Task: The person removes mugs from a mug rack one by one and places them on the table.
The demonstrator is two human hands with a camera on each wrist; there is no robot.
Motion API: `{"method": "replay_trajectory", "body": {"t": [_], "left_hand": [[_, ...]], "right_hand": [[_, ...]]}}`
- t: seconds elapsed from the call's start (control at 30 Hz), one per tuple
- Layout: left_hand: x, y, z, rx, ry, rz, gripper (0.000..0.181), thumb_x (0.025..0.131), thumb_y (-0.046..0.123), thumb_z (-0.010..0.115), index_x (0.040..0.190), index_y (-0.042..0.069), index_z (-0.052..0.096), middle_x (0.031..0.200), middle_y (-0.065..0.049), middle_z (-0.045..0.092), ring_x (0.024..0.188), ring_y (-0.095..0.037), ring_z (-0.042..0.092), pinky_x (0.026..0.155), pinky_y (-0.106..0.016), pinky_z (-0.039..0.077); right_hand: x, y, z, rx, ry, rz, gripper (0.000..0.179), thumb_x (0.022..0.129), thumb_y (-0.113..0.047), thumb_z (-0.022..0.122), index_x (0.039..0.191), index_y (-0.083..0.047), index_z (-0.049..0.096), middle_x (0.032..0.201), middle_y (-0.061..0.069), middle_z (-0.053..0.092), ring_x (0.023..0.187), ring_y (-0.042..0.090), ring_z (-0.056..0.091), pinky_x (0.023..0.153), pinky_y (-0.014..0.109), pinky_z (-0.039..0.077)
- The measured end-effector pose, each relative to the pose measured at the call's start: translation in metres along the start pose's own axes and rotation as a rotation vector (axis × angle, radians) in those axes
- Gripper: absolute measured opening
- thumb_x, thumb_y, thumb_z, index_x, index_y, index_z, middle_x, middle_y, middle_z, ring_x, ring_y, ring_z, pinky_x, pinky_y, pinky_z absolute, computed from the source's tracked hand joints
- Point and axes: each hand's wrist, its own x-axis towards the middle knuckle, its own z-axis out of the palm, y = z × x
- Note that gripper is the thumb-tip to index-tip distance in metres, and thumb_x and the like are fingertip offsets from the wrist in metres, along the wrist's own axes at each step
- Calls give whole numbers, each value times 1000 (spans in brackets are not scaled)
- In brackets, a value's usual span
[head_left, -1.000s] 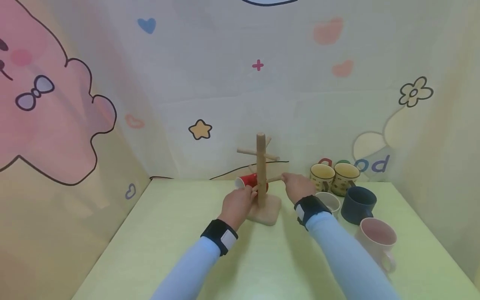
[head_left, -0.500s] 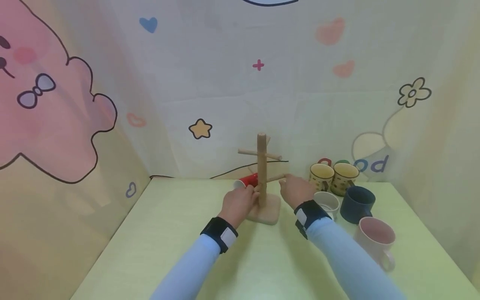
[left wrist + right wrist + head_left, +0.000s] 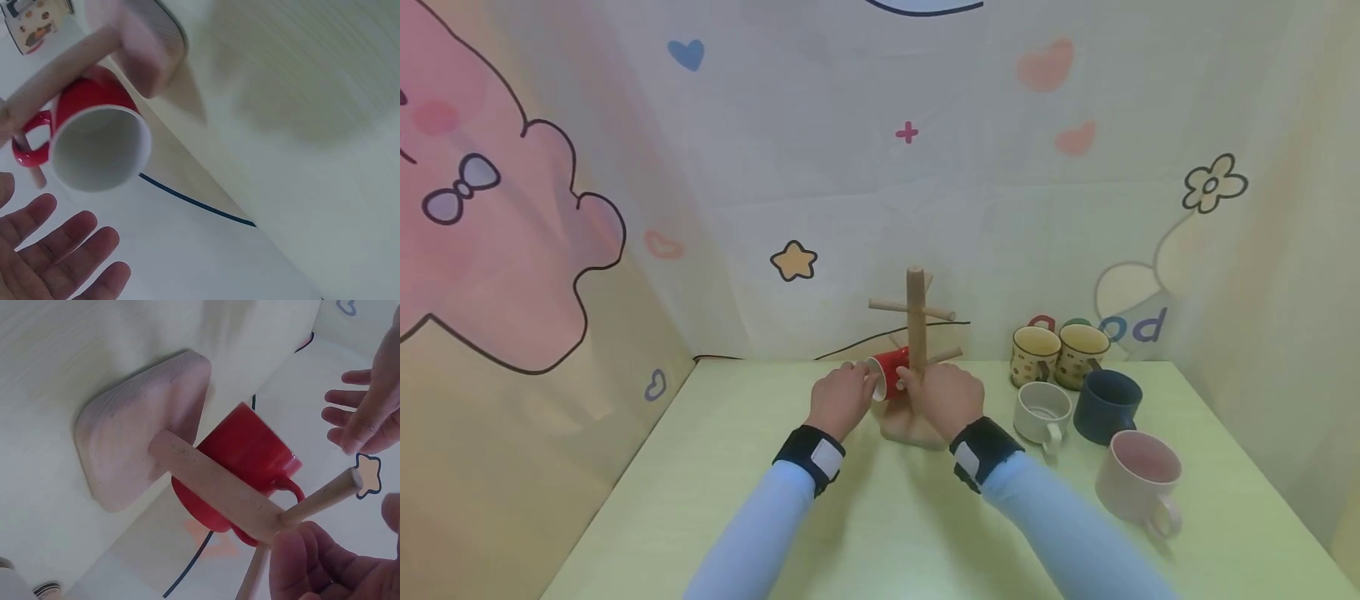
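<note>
A red mug (image 3: 891,371) with a white inside hangs on its side by its handle from a lower peg of the wooden mug tree (image 3: 915,308). In the left wrist view, the peg shows through the handle (image 3: 37,156). My left hand (image 3: 841,398) is just left of the mug's rim, its fingers (image 3: 75,240) loosely spread and holding nothing. My right hand (image 3: 951,396) is at the mug tree's post, with bent fingers (image 3: 297,553) right at the wood and the thumb apart. In the head view it hides the post's lower part.
On the right stand two yellow patterned mugs (image 3: 1036,357), a white mug (image 3: 1033,417), a dark blue mug (image 3: 1108,408) and a pink mug (image 3: 1131,492). A printed cloth (image 3: 820,167) hangs behind the table (image 3: 737,500).
My left hand has let go of the front peg and moved left. My right hand has left the right peg and moved left to the post. The red mug shows more fully.
</note>
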Motion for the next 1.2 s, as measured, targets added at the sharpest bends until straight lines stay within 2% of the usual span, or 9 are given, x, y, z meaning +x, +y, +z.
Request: {"method": "replay_trajectory", "body": {"t": [0.13,0.37,0.57,0.8,1.07,1.2], "left_hand": [[3,-10,3,-6,-15,-38,37,102,36,56,124,8,64,111,-14,67,92,-29,68,77,-44,58],[7,-18,7,2,-12,-70,36,101,33,58,125,6,63,114,-15,66,95,-30,68,77,-46,58],[11,-16,3,8,3,-53,36,102,34,57,126,7,64,113,-13,67,94,-29,68,75,-44,58],[12,-9,-10,-5,28,-37,35,102,33,57,122,6,65,106,-14,69,90,-28,68,73,-43,58],[20,-2,-12,15,20,-20,38,101,32,58,127,5,62,115,-17,67,97,-30,68,75,-46,58],[27,0,-10,9,0,-27,43,101,32,59,136,7,57,121,-17,64,99,-30,67,79,-44,58]], "right_hand": [[-1,-11,2,-43,-31,1,52,97,-59,52,69,-16,66,54,4,54,50,22,55,44,30,37],[1,-16,10,-47,-50,-4,48,98,-52,55,69,-17,68,58,3,56,59,22,56,50,31,43],[1,-19,10,-88,-63,-40,43,100,-44,55,71,-14,67,59,4,56,60,22,56,51,33,47],[4,-15,9,-170,-61,-70,40,101,-37,55,72,-12,64,60,4,55,60,22,55,50,33,48],[4,1,7,-82,-61,-55,37,101,-35,54,72,-14,62,65,3,57,65,23,57,54,36,48],[3,7,5,-88,-64,-79,34,102,-32,53,76,-13,64,70,4,60,70,24,61,58,40,52]]}}
